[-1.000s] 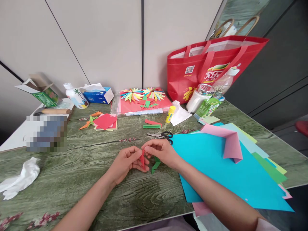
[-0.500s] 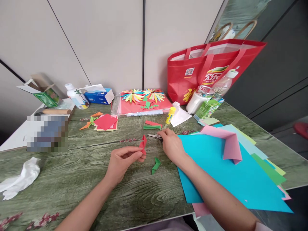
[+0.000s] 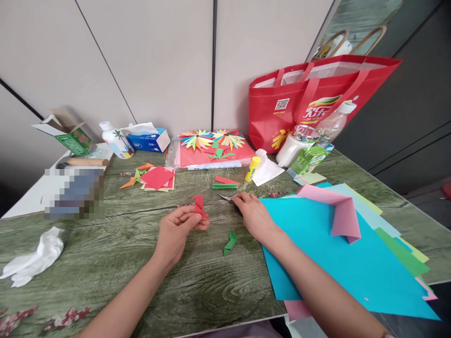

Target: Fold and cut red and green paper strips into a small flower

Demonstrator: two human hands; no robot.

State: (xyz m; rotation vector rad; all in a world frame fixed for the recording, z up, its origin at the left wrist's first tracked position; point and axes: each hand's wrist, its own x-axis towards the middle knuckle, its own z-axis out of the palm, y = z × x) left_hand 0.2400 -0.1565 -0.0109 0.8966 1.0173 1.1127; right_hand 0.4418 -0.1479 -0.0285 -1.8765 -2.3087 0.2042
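Note:
My left hand (image 3: pixel 181 230) pinches a small folded piece of red paper (image 3: pixel 199 206) between thumb and fingers, a little above the table. The paper's pointed end sticks up past the fingertips. To its right, my right hand (image 3: pixel 254 217) is closed on a pair of scissors (image 3: pixel 224 197) low over the table. The blades point left, and the dark handles are mostly covered by the fingers. A folded green paper piece (image 3: pixel 230 243) lies on the table between the hands. Beyond them rest a red folded strip (image 3: pixel 227 180) and a green strip (image 3: pixel 225 186).
Large coloured sheets, blue (image 3: pixel 317 253) on top, lie under my right forearm with a folded pink sheet (image 3: pixel 343 211). A glue stick (image 3: pixel 252 169), small paper squares (image 3: pixel 158 178) and paper stars (image 3: pixel 196 139) are farther back. A red bag (image 3: pixel 268 112) stands behind. Crumpled tissue (image 3: pixel 38 258) lies left.
My left hand has drawn slightly left with the red paper, which is now turned differently. My right hand stays at the scissors. The whole view has shifted a little.

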